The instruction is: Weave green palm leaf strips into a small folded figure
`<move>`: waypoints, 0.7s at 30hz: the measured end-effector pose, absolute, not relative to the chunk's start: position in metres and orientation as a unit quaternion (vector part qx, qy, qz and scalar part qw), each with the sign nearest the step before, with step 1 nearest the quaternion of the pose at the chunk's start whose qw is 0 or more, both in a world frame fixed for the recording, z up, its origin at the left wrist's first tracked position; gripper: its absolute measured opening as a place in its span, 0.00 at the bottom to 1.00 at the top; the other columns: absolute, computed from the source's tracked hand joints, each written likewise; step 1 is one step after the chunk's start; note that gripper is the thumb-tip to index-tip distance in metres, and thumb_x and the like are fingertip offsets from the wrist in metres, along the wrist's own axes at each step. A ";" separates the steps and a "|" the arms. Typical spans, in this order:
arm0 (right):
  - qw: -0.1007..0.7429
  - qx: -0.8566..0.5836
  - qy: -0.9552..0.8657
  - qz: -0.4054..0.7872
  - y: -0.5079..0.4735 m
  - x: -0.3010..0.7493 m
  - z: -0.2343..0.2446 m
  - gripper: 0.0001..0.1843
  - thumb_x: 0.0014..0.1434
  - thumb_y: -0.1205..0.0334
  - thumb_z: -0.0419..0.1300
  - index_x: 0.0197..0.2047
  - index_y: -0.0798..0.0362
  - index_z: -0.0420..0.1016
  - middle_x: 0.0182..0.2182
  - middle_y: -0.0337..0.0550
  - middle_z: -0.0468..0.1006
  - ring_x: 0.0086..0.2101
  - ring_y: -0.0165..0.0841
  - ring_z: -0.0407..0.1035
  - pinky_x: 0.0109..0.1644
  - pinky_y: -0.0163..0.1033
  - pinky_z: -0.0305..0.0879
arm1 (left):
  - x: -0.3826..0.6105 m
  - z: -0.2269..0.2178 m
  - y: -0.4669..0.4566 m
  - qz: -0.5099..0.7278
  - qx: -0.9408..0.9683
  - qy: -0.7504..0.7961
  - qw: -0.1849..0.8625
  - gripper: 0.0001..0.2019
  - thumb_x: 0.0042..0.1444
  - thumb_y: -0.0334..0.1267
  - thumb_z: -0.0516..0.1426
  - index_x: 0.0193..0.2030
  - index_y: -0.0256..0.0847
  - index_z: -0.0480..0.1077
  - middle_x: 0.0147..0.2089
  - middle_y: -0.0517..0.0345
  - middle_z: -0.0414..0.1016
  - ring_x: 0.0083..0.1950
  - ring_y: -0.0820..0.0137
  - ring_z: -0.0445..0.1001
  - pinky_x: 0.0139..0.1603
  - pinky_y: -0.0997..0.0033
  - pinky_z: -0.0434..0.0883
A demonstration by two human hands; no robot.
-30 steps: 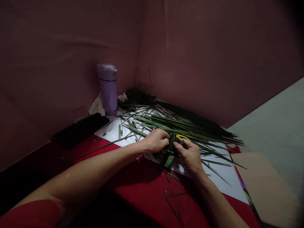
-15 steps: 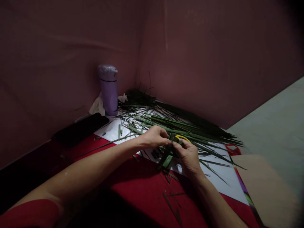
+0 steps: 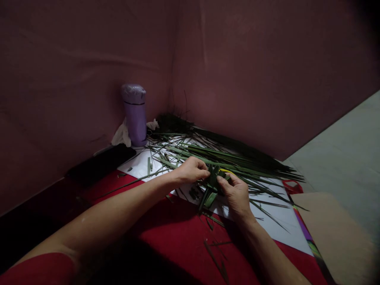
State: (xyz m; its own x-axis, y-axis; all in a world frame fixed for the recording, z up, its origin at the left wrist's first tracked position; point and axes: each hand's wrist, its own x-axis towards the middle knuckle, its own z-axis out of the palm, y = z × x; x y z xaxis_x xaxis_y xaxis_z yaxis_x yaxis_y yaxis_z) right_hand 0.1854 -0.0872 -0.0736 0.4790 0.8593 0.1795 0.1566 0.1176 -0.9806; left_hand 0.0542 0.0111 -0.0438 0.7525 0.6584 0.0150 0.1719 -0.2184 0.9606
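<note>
Both my hands meet over a small folded piece of green leaf strips (image 3: 211,186) just above a white sheet (image 3: 139,162). My left hand (image 3: 191,170) pinches its left side with curled fingers. My right hand (image 3: 236,192) grips its right side, fingers closed. Loose ends of the strips hang down toward the red cloth (image 3: 178,233). A yellow loop (image 3: 228,171) shows just behind my right hand's fingers; what it belongs to is hidden.
A pile of long green leaves (image 3: 231,158) lies behind my hands along the wall. A purple flask (image 3: 135,113) stands in the corner beside crumpled white tissue (image 3: 121,134). A black phone (image 3: 101,162) lies left. Brown cardboard (image 3: 335,233) sits right, red handles (image 3: 289,185) near it.
Both hands have shifted slightly up and away with the folded strips between them, and the hanging strip ends have turned a little. The view moved slightly.
</note>
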 end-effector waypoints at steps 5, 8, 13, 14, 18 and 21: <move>0.616 -0.589 -0.431 0.296 -0.087 0.185 -0.074 0.11 0.46 0.56 0.62 0.32 0.54 0.72 0.27 0.37 0.73 0.26 0.29 0.65 0.31 0.34 0.62 | 0.054 -0.043 0.009 0.239 0.706 0.272 0.609 0.03 0.36 0.29 0.54 0.23 0.35 0.64 0.19 0.64 0.63 0.20 0.79 0.61 0.20 0.80 0.56; 0.618 -0.591 -0.425 0.296 -0.087 0.184 -0.072 0.10 0.46 0.57 0.63 0.31 0.54 0.72 0.27 0.37 0.73 0.26 0.28 0.64 0.30 0.33 0.62 | 0.054 -0.043 0.009 0.249 0.694 0.277 0.616 0.06 0.35 0.26 0.54 0.24 0.35 0.62 0.18 0.65 0.61 0.19 0.79 0.60 0.19 0.80 0.54; 0.628 -0.582 -0.407 0.317 -0.087 0.183 -0.072 0.11 0.46 0.57 0.63 0.32 0.53 0.72 0.27 0.36 0.74 0.25 0.29 0.65 0.30 0.34 0.62 | 0.054 -0.041 0.005 0.291 0.662 0.212 0.658 0.18 0.36 0.23 0.53 0.37 0.39 0.58 0.19 0.70 0.60 0.18 0.81 0.57 0.20 0.82 0.53; 0.631 -0.581 -0.404 0.320 -0.087 0.183 -0.072 0.11 0.46 0.57 0.63 0.32 0.53 0.72 0.27 0.36 0.74 0.25 0.29 0.65 0.30 0.34 0.62 | 0.054 -0.041 0.005 0.294 0.667 0.192 0.657 0.19 0.37 0.23 0.52 0.38 0.39 0.57 0.19 0.70 0.60 0.18 0.82 0.56 0.20 0.82 0.52; 0.638 -0.579 -0.394 0.319 -0.086 0.185 -0.075 0.11 0.45 0.57 0.63 0.31 0.53 0.72 0.26 0.36 0.74 0.25 0.29 0.66 0.30 0.34 0.62 | 0.053 -0.040 0.005 0.295 0.690 0.173 0.638 0.15 0.37 0.23 0.52 0.34 0.38 0.59 0.20 0.68 0.60 0.20 0.82 0.56 0.21 0.82 0.52; 0.642 -0.577 -0.390 0.321 -0.085 0.186 -0.075 0.11 0.45 0.57 0.63 0.31 0.53 0.72 0.25 0.35 0.74 0.25 0.29 0.66 0.30 0.34 0.62 | 0.053 -0.039 0.005 0.301 0.695 0.170 0.630 0.17 0.37 0.22 0.52 0.37 0.39 0.59 0.20 0.69 0.59 0.20 0.82 0.55 0.21 0.81 0.51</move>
State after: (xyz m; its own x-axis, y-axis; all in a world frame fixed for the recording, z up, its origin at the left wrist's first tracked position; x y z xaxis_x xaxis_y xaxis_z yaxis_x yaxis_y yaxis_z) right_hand 0.1862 -0.0850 -0.0755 0.4899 0.8620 0.1303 0.0375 0.1285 -0.9910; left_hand 0.0533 0.0047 -0.0388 0.7607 0.6159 0.2049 -0.1439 -0.1479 0.9785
